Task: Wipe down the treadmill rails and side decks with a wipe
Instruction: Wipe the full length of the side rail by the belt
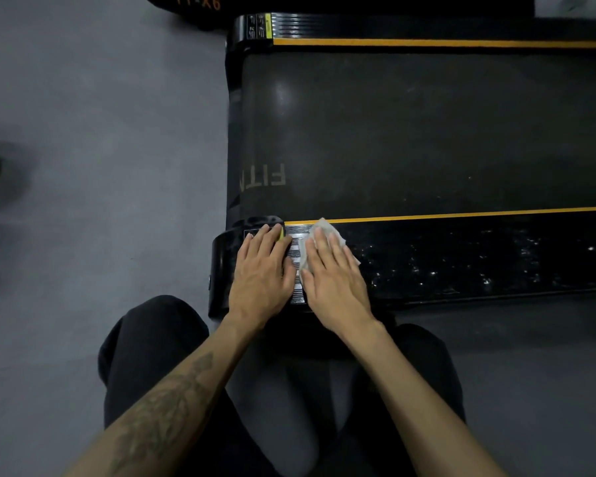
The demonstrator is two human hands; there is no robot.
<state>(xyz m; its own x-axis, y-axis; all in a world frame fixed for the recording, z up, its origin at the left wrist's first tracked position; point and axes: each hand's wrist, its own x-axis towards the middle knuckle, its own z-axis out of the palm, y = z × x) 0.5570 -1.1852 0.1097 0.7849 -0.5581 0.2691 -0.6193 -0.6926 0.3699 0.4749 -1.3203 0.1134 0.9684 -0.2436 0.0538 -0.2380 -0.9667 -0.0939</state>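
We record a grey floor point(93, 139) filling the left half of the view and running under the equipment. On it lies a black treadmill point(410, 132), seen from its rear end, with a dark running belt point(393, 125) bearing pale lettering near the end roller. Two orange stripes border the belt, one along the far side deck point(427, 29) and one along the near side deck point(479, 259). We note that the near side deck carries scattered pale specks and glints over its right-hand stretch. Its rear corner ends in a rounded black end cap point(222, 266), next to which sits a ribbed, silver-lined strip.

At the bottom of the view we see the person's legs in dark trousers point(145, 356), folded close to the deck, with both bare forearms reaching forward; the left forearm shows a tattoo.

The left hand point(262, 270) rests flat on the end cap and the ribbed strip, fingers straight and slightly spread, holding nothing. The right hand point(334, 273) lies just beside it, fingers extended, pressing a pale crumpled wipe point(324, 227) flat onto the near side deck at its rear end. The wipe shows beyond the fingertips and along the thumb side, touching the near orange stripe.
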